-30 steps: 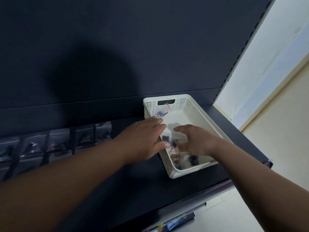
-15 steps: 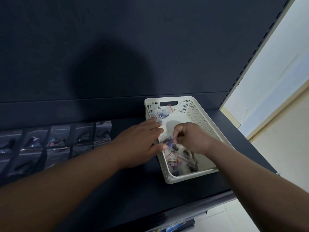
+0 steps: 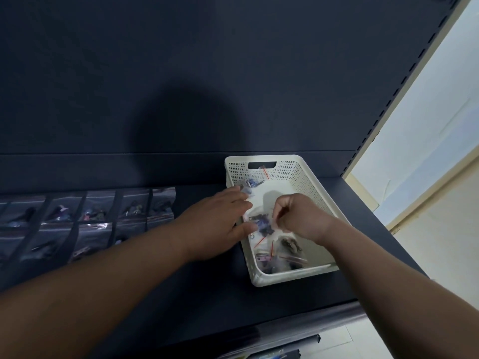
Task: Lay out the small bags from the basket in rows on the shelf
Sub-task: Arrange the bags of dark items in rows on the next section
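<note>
- A small clear bag [image 3: 261, 224] of dark blue parts is pinched above the white basket [image 3: 305, 174] in the right hand [image 3: 298, 216]; its long axis cannot be told.
- The left hand [image 3: 215, 224], grip spread wide, is laid over the basket's left rim.
- Bags in rows [image 3: 85, 218] are seen left on the shelf [image 3: 197, 294].

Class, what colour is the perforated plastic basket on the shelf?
Cream-white perforated plastic basket, clearest in the head view against the dark shelf.

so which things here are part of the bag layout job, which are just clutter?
In the job:
basket
small bag pinched by right hand
left hand on it too
loose bags in the basket
laid-out rows
shelf

Not in the job:
items below the shelf
</note>
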